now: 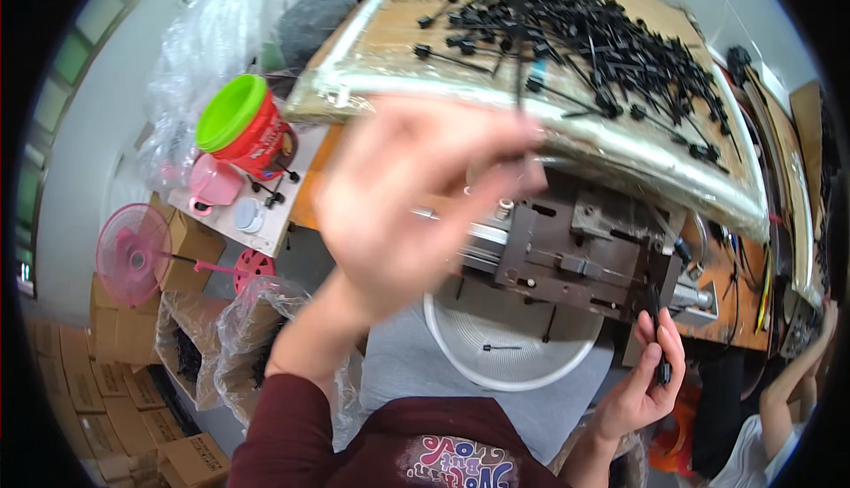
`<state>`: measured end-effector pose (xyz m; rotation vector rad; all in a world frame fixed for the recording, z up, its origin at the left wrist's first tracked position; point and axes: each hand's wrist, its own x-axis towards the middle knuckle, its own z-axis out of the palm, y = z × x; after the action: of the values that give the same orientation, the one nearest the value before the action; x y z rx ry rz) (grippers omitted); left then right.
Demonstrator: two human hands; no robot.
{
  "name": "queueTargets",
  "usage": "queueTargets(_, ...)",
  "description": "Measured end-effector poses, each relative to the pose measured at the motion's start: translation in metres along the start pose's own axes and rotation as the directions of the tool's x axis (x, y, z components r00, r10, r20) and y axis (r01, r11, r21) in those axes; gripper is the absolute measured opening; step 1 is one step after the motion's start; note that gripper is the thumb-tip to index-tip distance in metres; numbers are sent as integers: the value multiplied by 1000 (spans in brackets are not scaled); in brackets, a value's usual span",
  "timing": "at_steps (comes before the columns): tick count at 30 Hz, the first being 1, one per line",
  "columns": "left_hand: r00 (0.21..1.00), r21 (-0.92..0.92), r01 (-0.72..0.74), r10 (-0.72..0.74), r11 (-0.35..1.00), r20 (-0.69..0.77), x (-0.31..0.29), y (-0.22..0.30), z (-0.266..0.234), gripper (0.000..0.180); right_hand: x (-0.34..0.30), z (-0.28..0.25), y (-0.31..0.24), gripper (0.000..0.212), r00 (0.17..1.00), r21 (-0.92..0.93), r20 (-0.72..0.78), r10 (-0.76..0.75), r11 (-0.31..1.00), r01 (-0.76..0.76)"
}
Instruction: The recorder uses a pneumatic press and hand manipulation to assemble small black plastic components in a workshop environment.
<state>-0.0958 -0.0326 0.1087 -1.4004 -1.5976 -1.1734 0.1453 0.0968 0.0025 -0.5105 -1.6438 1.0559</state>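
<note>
My left hand (398,196), blurred by motion, is raised over the bench with thumb and forefinger pinched together. A thin black rod (519,54) with a small knobbed end stands up from that pinch. Lower right, my right hand (651,373) has its fingers closed on another black rod-shaped part (660,355) with a thicker end. This part lies close to the right end of a dark metal fixture (567,258) with slots and clamps. Many similar black rods (611,45) are heaped on a plastic-wrapped board (390,45) beyond my hands. My left hand hides part of the fixture.
A white basket (513,385) with a few rods sits under the fixture. At left are a red and green bucket (239,129), a pink cup (215,182), a white-lidded jar (249,215) and a pink fan (133,253). Cartons (111,382) are stacked lower left; another person's arm (801,368) shows at right.
</note>
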Motion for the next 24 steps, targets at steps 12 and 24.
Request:
queueTargets(12, 890, -254, 440, -457, 861, -8, 98, -56, -63, 35, -10, 2, -1, 20, 997, 33, 34, 73, 997, -74)
queueTargets(24, 964, -332, 138, -51, 933, 260, -78, 88, 56, 28, -17, 45, -20, 25, 904, 541, 174, 390, 729, -419)
